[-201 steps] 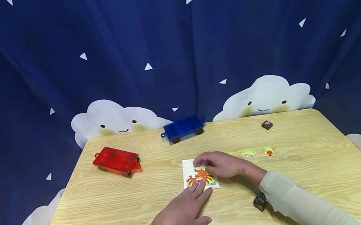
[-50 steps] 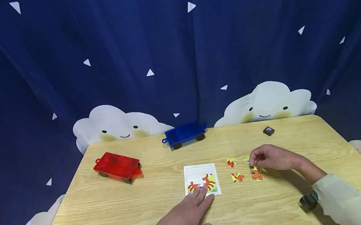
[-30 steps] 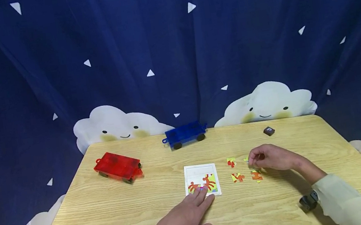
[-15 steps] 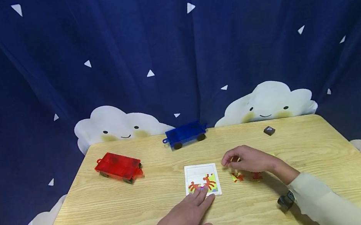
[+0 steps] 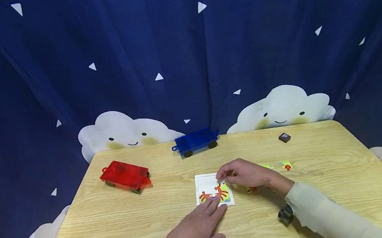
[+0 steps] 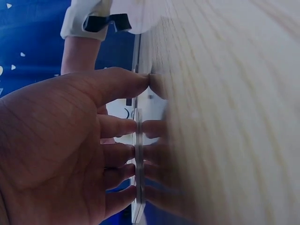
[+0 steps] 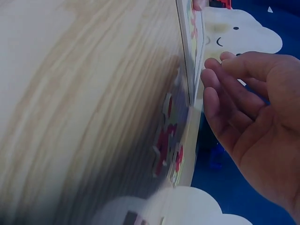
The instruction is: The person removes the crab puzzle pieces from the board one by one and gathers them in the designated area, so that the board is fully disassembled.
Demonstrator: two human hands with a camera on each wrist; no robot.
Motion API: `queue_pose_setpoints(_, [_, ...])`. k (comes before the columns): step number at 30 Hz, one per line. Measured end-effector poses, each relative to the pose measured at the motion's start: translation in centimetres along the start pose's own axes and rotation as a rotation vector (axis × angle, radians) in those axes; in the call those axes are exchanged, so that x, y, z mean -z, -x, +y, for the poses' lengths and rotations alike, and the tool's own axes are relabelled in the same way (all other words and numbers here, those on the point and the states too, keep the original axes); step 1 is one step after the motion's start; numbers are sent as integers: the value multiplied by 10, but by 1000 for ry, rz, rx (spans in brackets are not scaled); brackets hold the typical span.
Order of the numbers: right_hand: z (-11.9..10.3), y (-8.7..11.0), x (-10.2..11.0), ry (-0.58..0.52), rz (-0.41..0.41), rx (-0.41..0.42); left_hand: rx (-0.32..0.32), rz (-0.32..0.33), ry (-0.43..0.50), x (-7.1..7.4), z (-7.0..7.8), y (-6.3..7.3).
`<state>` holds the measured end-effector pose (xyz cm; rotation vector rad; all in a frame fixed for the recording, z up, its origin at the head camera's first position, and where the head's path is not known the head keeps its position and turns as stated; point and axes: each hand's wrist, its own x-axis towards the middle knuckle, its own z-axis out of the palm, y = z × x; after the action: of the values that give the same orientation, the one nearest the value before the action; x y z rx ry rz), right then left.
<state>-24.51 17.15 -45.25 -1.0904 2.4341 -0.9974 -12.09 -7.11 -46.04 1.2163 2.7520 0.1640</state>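
Observation:
A small white-framed jigsaw board [image 5: 196, 188] lies mid-table with a crab picture's lower pieces [image 5: 223, 193] in it; its upper part shows bare white. My left hand [image 5: 197, 227] rests with extended fingertips on the near edge, partly hiding the lowest pieces. In the left wrist view, that hand [image 6: 61, 145] has its fingers against the board's edge and its thumb on the table. My right hand [image 5: 245, 173] hovers at the board's upper right, fingers loosely bent. The right wrist view shows no piece in this hand [image 7: 267, 108].
Loose jigsaw pieces [image 5: 285, 165] lie right of the board, some hidden under the right hand and forearm. A red toy wagon [image 5: 125, 174] stands left, a blue one [image 5: 196, 141] at the back. A small dark tile marked P [image 5: 284, 138] sits back right.
Compared with the oldest frame, the board holds fewer pieces and more lie on the table. Lately my right hand has moved left from those pieces to the board; my left hand has stayed put.

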Motion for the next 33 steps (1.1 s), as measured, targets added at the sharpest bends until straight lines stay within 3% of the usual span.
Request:
queue_pose_setpoints(13, [-1, -6, -9, 53, -21, 14, 17, -24, -11, 0, 1, -1])
queue_pose_setpoints(25, [0, -8, -9, 27, -36, -16, 13, -23, -11, -1, 0, -2])
queue_pose_setpoints(33, [0, -10, -9, -6, 2, 24, 21, -28, -4, -1, 1, -2])
